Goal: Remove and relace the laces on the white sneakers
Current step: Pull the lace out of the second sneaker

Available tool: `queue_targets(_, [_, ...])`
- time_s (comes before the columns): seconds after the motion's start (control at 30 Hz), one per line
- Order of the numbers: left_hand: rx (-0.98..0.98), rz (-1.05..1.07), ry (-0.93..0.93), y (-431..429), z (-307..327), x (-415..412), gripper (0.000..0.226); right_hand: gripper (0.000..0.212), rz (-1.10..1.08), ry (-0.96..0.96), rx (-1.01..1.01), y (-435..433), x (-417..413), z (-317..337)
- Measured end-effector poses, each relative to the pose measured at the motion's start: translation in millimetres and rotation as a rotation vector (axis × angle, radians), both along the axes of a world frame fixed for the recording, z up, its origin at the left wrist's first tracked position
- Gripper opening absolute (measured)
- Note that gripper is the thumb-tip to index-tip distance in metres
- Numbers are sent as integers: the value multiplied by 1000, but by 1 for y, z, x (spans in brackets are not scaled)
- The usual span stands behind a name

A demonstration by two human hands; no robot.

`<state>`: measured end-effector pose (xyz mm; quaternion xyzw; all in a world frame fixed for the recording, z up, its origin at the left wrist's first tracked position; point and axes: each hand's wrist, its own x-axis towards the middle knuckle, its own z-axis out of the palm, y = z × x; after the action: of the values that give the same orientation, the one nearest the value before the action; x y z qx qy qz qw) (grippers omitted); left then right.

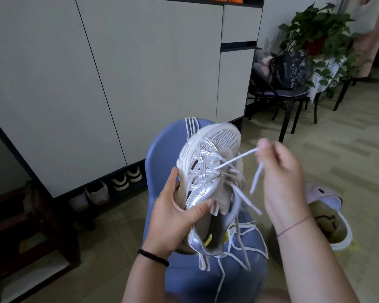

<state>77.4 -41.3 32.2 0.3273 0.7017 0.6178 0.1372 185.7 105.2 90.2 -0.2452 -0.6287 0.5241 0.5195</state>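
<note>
Left hand [175, 217] grips the white sneaker [208, 162] above the blue stool [158, 149]: thumb across the silver side panel, fingers curled round the sole and partly hidden behind it. Right hand [280, 171] pinches 1 lace [234, 159] end between thumb and forefinger, the strand taut from an eyelet; its fingertips are blurred.

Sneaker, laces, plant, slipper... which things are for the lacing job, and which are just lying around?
For the job:
sneaker, gripped by the left hand
lace, pinched by the right hand
loose laces on the stool

Just lying about:
slipper
plant
bag
shoes under the cabinet
</note>
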Motion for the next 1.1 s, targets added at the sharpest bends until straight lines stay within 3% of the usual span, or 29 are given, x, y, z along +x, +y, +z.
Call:
queue_targets(0.07, [-9,10,-14,0,-2,-2,121,37,-96,271,-195,11,5,3])
queue_targets(0.13, [-12,7,-20,-1,-4,-3,124,37,-184,316,-227,17,10,2])
queue_targets(0.23, [-14,-7,-9,-1,-4,-1,123,30,-256,-3,17,22,14,-4])
queue_targets(0.4, [-28,-5,31,1,-3,0,122,3,-5,-388,285,6,5,-6])
queue_targets(0.53, [-96,-7,76,1,-3,1,124,32,70,-553,510,-8,-5,-5])
queue_targets(0.83, [-148,9,108,1,-6,0,126,31,93,-856,506,-5,-9,-7])
queue_targets(0.97, [-130,-4,102,1,-6,1,126,28,127,-703,439,-3,-11,-12])
queue_targets(1.1, [-21,-21,15,1,3,6,87,24,234,-83,-64,-10,-10,-7])
